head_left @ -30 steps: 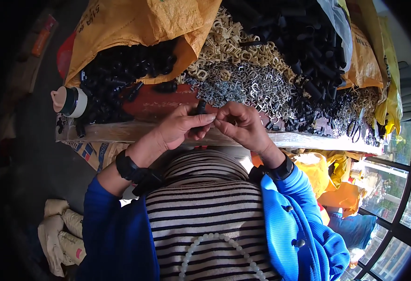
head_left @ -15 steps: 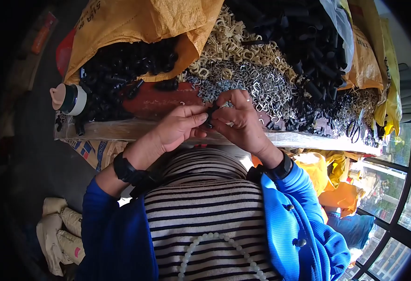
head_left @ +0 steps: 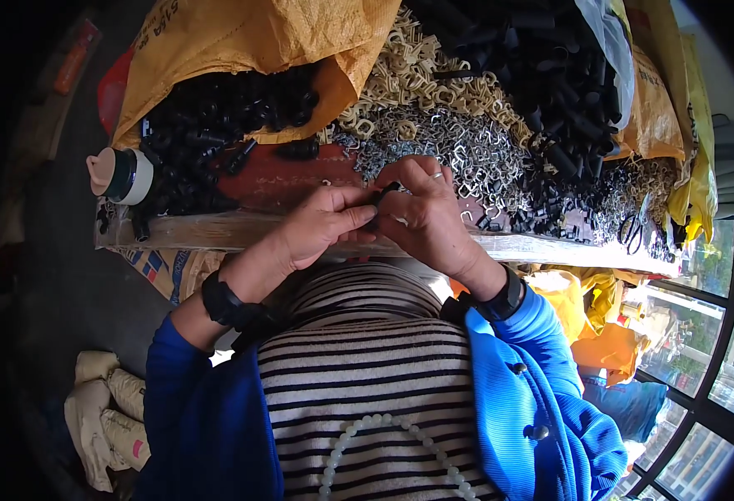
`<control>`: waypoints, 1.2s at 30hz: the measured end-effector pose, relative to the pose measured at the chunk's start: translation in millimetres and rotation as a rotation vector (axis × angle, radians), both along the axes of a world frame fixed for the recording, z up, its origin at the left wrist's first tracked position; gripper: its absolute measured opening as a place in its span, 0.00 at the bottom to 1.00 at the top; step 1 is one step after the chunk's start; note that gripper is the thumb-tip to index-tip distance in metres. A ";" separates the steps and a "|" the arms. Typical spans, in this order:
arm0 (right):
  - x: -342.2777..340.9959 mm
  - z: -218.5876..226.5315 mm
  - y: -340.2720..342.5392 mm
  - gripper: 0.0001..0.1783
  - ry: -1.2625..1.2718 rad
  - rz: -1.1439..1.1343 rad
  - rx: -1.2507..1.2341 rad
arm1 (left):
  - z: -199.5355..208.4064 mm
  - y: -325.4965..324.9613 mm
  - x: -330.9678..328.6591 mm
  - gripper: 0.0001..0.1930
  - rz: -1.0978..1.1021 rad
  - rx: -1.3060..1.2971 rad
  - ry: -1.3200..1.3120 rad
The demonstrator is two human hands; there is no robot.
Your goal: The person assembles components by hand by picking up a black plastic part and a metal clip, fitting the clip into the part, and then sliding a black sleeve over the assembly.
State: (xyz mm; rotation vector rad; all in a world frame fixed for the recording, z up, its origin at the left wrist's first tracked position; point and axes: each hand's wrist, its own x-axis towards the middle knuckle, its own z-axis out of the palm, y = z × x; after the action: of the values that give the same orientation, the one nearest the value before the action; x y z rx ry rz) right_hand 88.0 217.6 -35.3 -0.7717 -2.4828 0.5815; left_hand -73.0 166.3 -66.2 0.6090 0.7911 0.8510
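Close together over the table's near edge, my left hand (head_left: pixel 327 224) and my right hand (head_left: pixel 423 209) both grip one small black plastic part (head_left: pixel 377 200). Thumb and forefinger of the left pinch its lower end. The right fingers curl round its upper side, and a ring shows on one of them. Most of the part is hidden by the fingers, so its exact shape cannot be made out. Just beyond the hands lie heaps of small silver metal clips (head_left: pixel 475 150) and cream plastic clips (head_left: pixel 413 71).
Black plastic fittings (head_left: pixel 208 108) spill from an orange woven sack (head_left: pixel 241 37) at the left. A white and dark green lidded cup (head_left: pixel 137 178) stands at the table's left edge. Black tubes (head_left: pixel 542 75) are piled at the far right; scissors (head_left: pixel 632 232) lie near the right end.
The right hand has turned slightly and its fingers have shifted on the black part. My left hand keeps its pinch almost in the same place.
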 end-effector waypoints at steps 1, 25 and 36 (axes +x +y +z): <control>-0.5 0.5 -0.8 0.06 -0.008 0.000 -0.002 | 0.6 0.4 -0.5 0.13 0.012 0.001 0.003; 10.0 -0.3 14.0 0.05 0.109 0.118 -0.169 | -8.3 3.3 3.5 0.12 0.014 -0.134 -0.259; 97.9 -50.4 70.7 0.08 -0.419 -0.532 0.366 | -4.2 7.0 -0.6 0.14 0.046 -0.114 -0.298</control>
State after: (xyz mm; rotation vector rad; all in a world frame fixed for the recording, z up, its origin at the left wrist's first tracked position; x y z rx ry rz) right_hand 185.9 288.3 -85.7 -1.4356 -2.4639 -0.2430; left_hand -73.6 173.3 -70.4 0.3536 0.5794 0.9078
